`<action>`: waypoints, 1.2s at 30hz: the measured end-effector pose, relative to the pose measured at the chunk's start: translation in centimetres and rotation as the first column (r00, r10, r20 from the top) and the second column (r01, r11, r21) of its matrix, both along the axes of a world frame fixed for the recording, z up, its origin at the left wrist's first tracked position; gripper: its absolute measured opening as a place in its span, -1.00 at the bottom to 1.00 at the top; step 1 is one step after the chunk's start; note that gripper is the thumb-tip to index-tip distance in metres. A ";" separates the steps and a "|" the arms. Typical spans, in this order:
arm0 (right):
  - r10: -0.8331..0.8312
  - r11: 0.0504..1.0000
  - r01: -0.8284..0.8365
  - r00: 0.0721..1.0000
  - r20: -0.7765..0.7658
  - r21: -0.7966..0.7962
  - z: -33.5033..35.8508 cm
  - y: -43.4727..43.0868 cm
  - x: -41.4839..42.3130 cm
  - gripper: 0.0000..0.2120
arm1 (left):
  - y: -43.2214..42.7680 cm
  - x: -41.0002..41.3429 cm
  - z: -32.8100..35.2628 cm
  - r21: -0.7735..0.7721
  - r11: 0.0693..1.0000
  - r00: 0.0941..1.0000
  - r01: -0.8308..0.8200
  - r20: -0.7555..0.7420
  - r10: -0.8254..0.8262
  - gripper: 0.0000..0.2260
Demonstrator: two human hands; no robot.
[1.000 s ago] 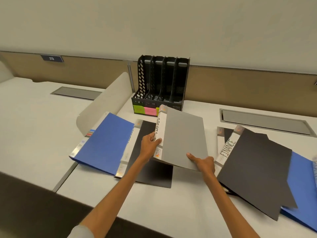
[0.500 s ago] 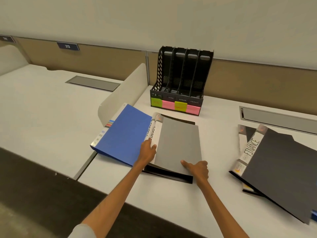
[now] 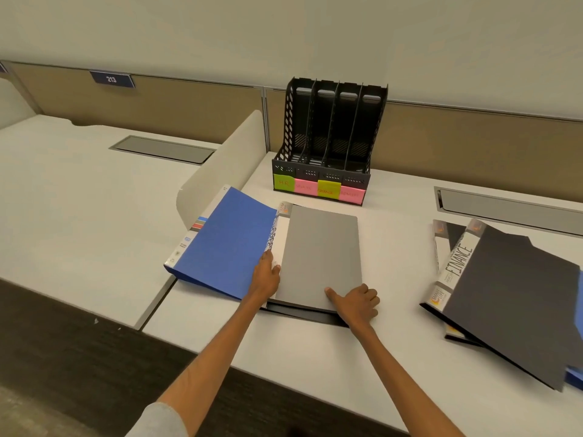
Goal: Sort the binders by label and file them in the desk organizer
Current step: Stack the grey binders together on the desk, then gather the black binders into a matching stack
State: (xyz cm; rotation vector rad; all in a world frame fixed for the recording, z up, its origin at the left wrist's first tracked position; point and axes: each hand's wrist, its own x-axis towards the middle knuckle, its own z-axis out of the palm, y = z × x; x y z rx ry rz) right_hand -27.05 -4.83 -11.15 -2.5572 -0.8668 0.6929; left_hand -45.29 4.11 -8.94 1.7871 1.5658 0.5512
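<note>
Head view: right grip (image 3: 356,305) pinches grey binder (image 3: 321,257) corner, flat on tabletop (image 3: 315,357); left grip (image 3: 266,279) at its spine, closure indeterminable. Alongside: blue binder (image 3: 227,241), Finance binder (image 3: 511,291). Beyond: desk organizer (image 3: 331,137), slots apparently empty; filing not begun.

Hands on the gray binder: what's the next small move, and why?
Probably lift the gray binder off the black binder and tip it upright toward the organizer. The left hand holds its spine edge, the right hand pinches its near corner, and all four slots look unfilled. The blue binder covers part of its label, so which slot is unclear.
</note>
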 end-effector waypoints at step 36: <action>-0.118 0.902 0.067 0.989 0.094 0.427 2.9 -4.5 10.0 -0.59 | -3.8 12.6 2.4 0.137 0.987 0.974 0.082 0.199 -0.108 -0.76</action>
